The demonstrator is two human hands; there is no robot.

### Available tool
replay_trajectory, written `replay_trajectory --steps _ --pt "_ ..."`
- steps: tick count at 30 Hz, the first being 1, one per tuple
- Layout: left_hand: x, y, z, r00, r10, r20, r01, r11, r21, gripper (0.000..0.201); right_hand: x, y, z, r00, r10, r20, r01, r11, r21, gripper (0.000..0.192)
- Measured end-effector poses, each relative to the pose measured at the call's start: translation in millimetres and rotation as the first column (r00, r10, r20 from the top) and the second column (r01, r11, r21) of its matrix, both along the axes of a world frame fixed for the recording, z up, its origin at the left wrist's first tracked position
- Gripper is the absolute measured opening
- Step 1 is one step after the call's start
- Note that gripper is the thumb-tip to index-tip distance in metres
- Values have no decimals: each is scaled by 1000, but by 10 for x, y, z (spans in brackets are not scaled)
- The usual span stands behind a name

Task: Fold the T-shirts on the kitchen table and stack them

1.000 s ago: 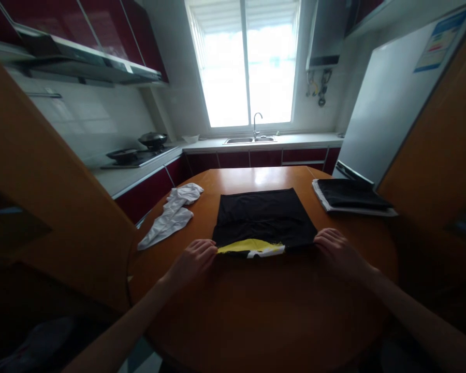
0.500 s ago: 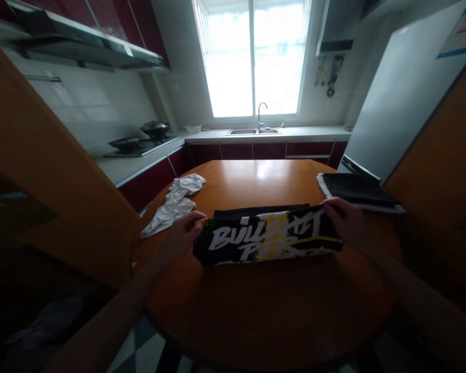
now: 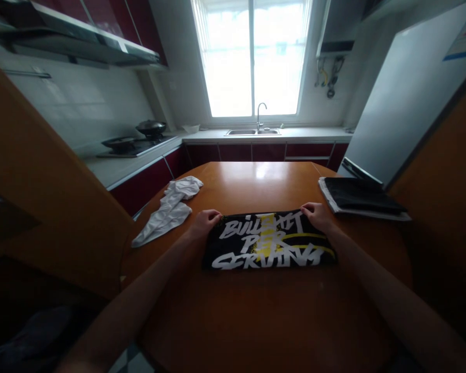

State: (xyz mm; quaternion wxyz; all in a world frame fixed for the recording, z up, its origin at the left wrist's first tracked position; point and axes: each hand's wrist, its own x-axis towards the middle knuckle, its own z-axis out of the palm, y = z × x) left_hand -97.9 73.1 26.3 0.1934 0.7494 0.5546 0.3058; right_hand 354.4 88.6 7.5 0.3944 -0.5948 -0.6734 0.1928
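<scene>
A folded black T-shirt with white and yellow lettering lies in front of me on the wooden table. Its print faces up and reads across several rows. My left hand pinches the far left corner of the cloth. At the far right corner, my right hand grips the edge between thumb and fingers. The far edge runs fairly straight between both hands.
A crumpled white garment lies at the table's left edge. Folded black and white clothes are stacked at the right. Beyond the table stand a counter with a sink, a stove and a fridge.
Both hands have moved inward along the far edge. The T-shirt, raised and bent before, now lies flatter, and a lower row of lettering has come into sight.
</scene>
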Motion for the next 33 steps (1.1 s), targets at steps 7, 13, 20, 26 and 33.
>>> replay_trajectory --steps 7,13,20,26,33 --pt "69 201 -55 997 57 -61 -55 998 28 39 -37 220 -18 991 -60 117 62 998 -18 20" --pt "97 210 -153 985 135 -104 -128 989 75 39 -149 76 -70 961 -131 244 121 991 59 24" --pt "810 -287 15 955 -85 -283 150 964 217 42 -840 -560 84 921 49 386 -105 987 125 44" --pt "1185 -617 -308 835 -206 -511 253 967 24 59 -1270 -906 -140 793 250 556 -235 967 -100 61" --pt "1156 -511 -215 856 -115 -503 198 973 116 58 -1240 -721 -96 807 209 553 -189 977 -94 62"
